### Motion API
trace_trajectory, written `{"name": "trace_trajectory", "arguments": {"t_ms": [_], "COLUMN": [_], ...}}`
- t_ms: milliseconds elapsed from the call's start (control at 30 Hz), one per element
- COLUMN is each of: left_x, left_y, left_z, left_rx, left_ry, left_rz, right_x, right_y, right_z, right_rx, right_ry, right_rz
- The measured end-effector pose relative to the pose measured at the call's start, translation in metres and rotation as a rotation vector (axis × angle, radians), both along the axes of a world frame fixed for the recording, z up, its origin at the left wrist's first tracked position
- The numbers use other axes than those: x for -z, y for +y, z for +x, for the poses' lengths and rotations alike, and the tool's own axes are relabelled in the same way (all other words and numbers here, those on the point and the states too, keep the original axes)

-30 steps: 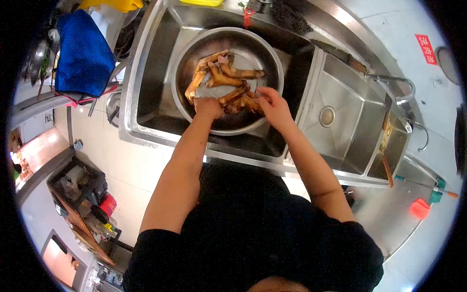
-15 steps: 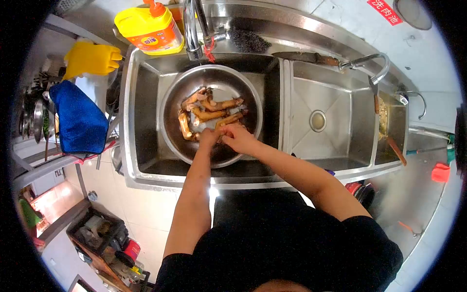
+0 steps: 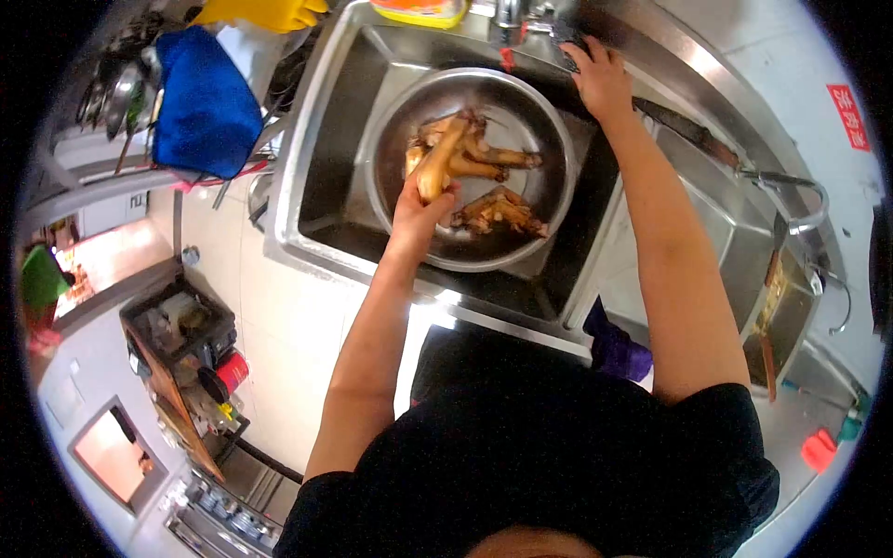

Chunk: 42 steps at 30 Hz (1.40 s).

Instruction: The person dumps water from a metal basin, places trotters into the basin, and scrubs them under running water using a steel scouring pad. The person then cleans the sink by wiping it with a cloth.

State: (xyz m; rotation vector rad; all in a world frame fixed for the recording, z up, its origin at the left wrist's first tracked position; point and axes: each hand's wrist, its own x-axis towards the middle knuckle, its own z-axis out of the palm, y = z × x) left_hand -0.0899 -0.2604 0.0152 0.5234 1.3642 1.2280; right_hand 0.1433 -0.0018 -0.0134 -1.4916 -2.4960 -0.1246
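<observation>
My left hand (image 3: 423, 212) is wrapped round the lower end of a browned trotter (image 3: 442, 163), tilted up over a wide steel basin (image 3: 379, 200). Several more browned trotters (image 3: 502, 158) lie in the basin behind it, and a darker piece (image 3: 502, 214) rests nearer its front right. My right hand (image 3: 605, 82) reaches to the back ledge of the sink. Its fingers are spread, with the fingertips at a dark, wiry scouring pad (image 3: 569, 58), partly hidden by them.
The basin stands in a steel sink (image 3: 321, 121) below a tap (image 3: 509, 19). A knife (image 3: 684, 126) lies across the back ledge to the right, near a second tap (image 3: 800, 181). A blue cloth (image 3: 206, 107) hangs at left; a purple cloth (image 3: 616, 346) hangs at the front edge.
My right hand has left the trotters and moved up to the back ledge. My left hand has raised a trotter from the pile. The view has shifted and turned.
</observation>
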Motion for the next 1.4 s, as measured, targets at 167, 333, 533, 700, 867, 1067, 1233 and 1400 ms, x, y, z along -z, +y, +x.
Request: {"name": "trace_trajectory", "arguments": {"t_ms": [167,333,533,700,867,1067,1233,1400], "left_x": [-0.036,-0.041,-0.036,-0.054,-0.063,-0.06,-0.04,-0.065], "left_y": [-0.004,0.006,-0.007,0.006,-0.002,0.017,0.007,0.019], "left_z": [-0.009,0.007,0.046,0.035,0.039,0.029,0.02,0.029], "left_rx": [-0.062,-0.175,-0.051,-0.16,-0.131,-0.403,-0.029,-0.009], "left_ry": [-0.195,-0.256,0.294,0.246,0.306,0.347,0.613,0.172], "left_rz": [0.179,0.134,0.178,0.152,0.282,0.222,0.353,0.057], "right_x": [-0.013,-0.087,-0.067,-0.096,-0.111,-0.109,-0.103,-0.106], "right_y": [-0.018,-0.161,-0.172,-0.187,-0.185,-0.215,-0.17,-0.096], "right_z": [-0.019,-0.071,-0.096,-0.112,-0.107,-0.127,-0.108,-0.062], "right_rx": [0.12,-0.164,-0.009,0.006,0.055,-0.097,0.113,0.199], "right_ry": [0.791,0.983,1.118,1.221,1.047,1.205,1.107,0.73], "right_rz": [-0.399,-0.394,-0.342,-0.316,-0.394,-0.22,-0.358,-0.341]}}
